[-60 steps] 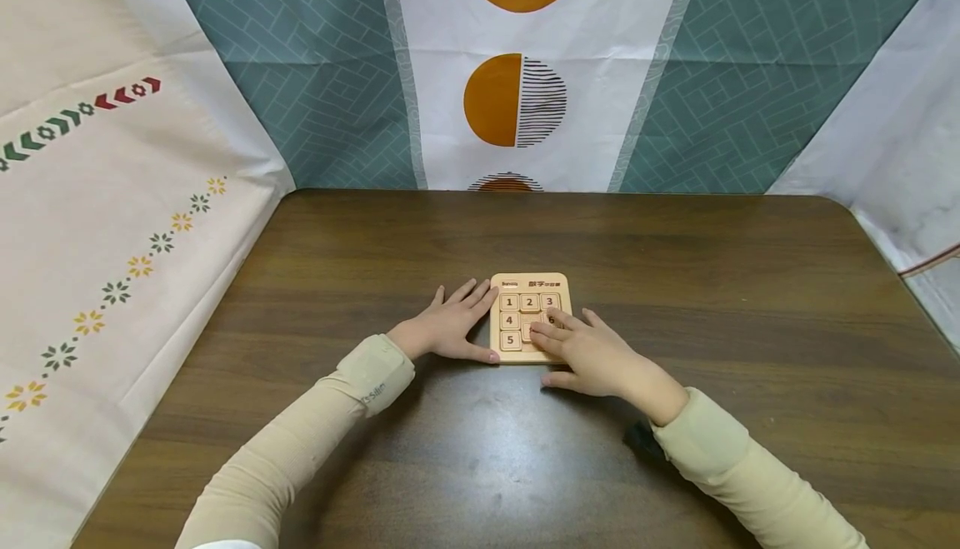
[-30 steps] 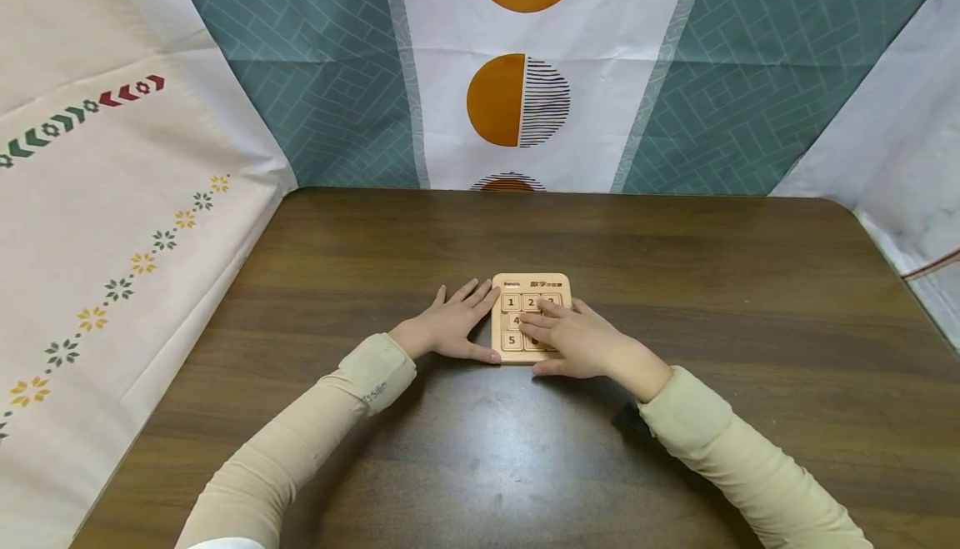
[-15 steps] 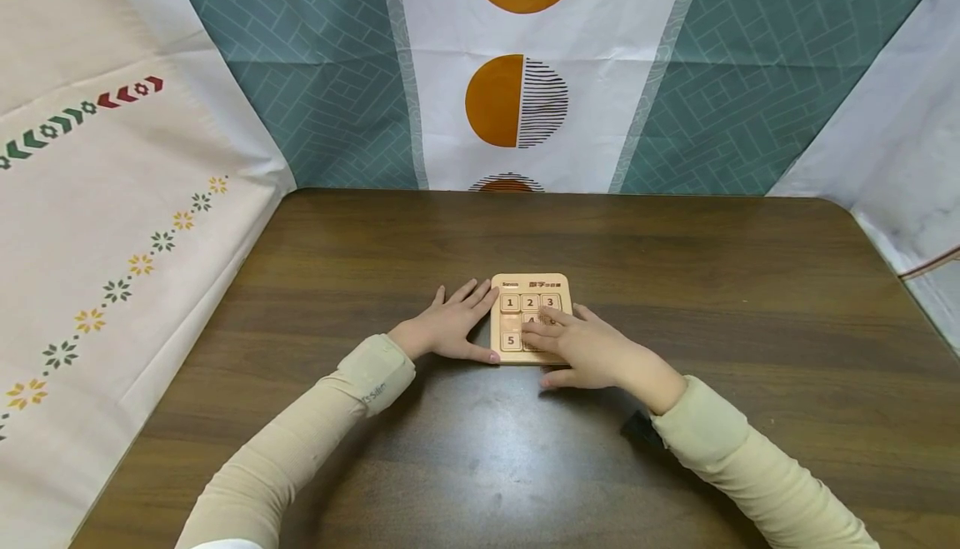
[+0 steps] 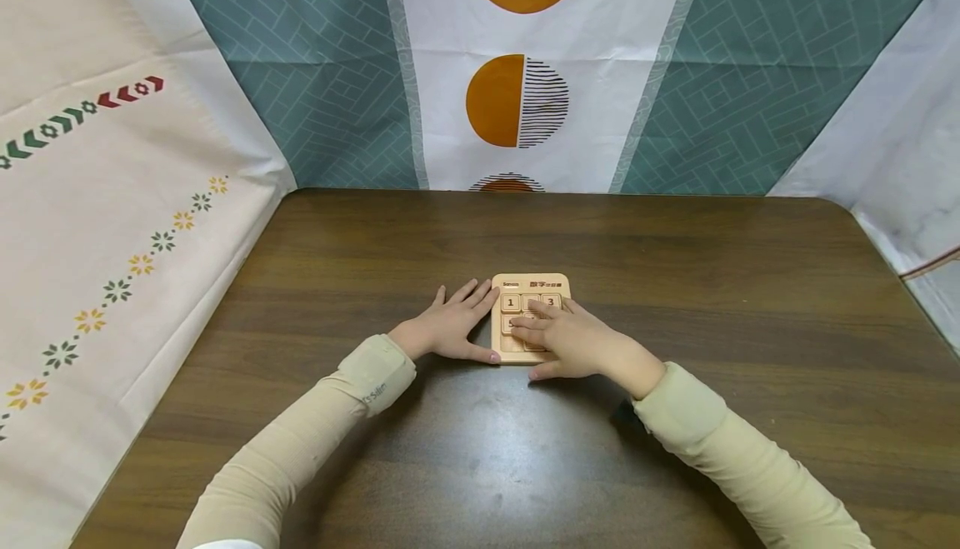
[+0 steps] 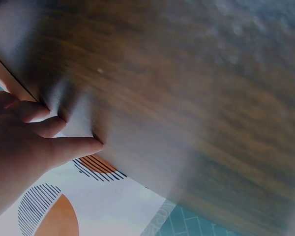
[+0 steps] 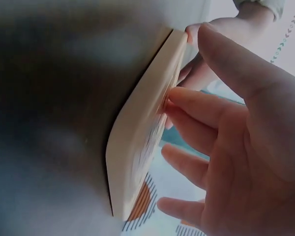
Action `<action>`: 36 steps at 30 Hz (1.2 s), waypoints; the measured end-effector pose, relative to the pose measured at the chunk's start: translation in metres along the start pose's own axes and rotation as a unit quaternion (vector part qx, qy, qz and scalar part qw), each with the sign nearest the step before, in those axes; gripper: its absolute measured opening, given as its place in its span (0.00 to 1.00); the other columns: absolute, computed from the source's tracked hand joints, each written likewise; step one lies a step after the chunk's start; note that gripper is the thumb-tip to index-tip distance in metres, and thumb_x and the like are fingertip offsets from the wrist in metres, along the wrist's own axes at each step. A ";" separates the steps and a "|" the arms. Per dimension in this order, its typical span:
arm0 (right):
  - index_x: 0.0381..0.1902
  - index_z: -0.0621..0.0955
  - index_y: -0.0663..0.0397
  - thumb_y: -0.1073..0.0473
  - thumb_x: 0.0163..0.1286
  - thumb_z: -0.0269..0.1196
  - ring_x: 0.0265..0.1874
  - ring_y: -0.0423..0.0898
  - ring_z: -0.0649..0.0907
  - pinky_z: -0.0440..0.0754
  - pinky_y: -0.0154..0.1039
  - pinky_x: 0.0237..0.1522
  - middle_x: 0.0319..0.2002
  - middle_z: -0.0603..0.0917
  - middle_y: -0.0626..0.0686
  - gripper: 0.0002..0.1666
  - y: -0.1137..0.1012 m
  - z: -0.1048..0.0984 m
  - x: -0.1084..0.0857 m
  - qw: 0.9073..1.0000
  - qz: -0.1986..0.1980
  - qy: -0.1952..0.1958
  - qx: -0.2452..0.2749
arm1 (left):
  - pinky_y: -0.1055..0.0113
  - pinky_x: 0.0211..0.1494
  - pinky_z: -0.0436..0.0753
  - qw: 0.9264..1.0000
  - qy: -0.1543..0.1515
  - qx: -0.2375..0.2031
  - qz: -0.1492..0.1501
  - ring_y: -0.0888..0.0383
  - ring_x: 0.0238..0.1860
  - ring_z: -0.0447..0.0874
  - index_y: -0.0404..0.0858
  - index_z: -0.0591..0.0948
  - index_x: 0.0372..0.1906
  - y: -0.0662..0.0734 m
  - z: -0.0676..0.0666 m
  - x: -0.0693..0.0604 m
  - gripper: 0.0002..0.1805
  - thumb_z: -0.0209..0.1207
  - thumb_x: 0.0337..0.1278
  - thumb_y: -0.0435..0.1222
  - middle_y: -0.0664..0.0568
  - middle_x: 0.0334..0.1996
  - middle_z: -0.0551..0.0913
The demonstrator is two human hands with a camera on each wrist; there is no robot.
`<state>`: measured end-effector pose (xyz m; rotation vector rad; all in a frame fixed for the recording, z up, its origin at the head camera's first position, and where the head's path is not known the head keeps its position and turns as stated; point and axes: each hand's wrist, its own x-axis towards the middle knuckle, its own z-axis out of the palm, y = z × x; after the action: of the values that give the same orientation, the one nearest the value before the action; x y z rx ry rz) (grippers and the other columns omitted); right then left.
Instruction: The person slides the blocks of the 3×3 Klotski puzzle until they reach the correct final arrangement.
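Observation:
A light wooden sliding number puzzle (image 4: 517,358) lies flat on the table. My left hand (image 4: 452,328) is spread against its left side, with fingertips at the upper left edge and the thumb at the lower left corner. In the left wrist view, fingers of my left hand (image 5: 19,142) touch the tabletop. Over the tiles reaches my right hand (image 4: 577,341), its fingertips on the middle row, hiding most tiles there. Tiles 1 (image 4: 511,303) and 3 (image 4: 551,301) show in the top row; the bottom left slot is bare. The right wrist view shows two fingertips touching the puzzle's face (image 6: 152,130).
The brown wooden table (image 4: 675,282) extends around the puzzle on all sides. Behind its far edge hangs a teal and white patterned cloth (image 4: 337,74). A cream cloth with flower motifs (image 4: 112,224) hangs on the left.
The 4 tile slid right from the left column to the centre. A tile, apparently the 5, then moved up from the bottom left slot. My right hand shifted left; the left stayed put.

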<state>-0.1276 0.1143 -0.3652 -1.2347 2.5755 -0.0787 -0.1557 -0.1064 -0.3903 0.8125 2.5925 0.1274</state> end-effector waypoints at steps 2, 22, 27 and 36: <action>0.67 0.65 0.49 0.37 0.59 0.58 0.67 0.55 0.57 0.52 0.63 0.59 0.65 0.65 0.49 0.42 0.002 -0.001 0.002 1.000 0.004 0.000 0.003 | 0.37 0.62 0.42 1.000 0.000 0.000 0.001 0.50 0.70 0.32 0.43 0.40 0.72 0.000 0.000 0.000 0.58 0.51 0.44 0.69 0.47 0.71 0.38; 0.61 0.72 0.54 0.38 0.58 0.60 0.66 0.56 0.58 0.53 0.65 0.57 0.62 0.70 0.50 0.38 -0.008 0.002 -0.029 1.000 0.006 0.031 0.002 | 0.38 0.63 0.40 1.000 -0.004 0.000 -0.002 0.51 0.70 0.30 0.44 0.38 0.72 -0.001 0.000 -0.001 0.58 0.50 0.44 0.69 0.49 0.71 0.36; 0.62 0.71 0.52 0.38 0.58 0.60 0.65 0.55 0.60 0.55 0.65 0.57 0.63 0.69 0.50 0.38 -0.011 0.004 -0.023 0.999 0.001 0.033 -0.008 | 0.38 0.63 0.41 1.000 -0.004 -0.002 -0.001 0.51 0.70 0.30 0.44 0.38 0.72 -0.001 0.001 0.000 0.58 0.50 0.44 0.69 0.48 0.71 0.36; 0.65 0.67 0.52 0.38 0.59 0.58 0.66 0.54 0.59 0.55 0.64 0.58 0.64 0.66 0.50 0.40 -0.017 0.004 -0.014 1.000 -0.002 0.015 -0.005 | 0.37 0.62 0.42 1.000 0.000 0.001 0.001 0.50 0.70 0.31 0.43 0.39 0.72 -0.001 0.001 0.001 0.58 0.50 0.44 0.69 0.48 0.71 0.37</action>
<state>-0.1053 0.1147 -0.3626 -1.2504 2.6017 -0.0853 -0.1562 -0.1066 -0.3915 0.8162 2.5914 0.1255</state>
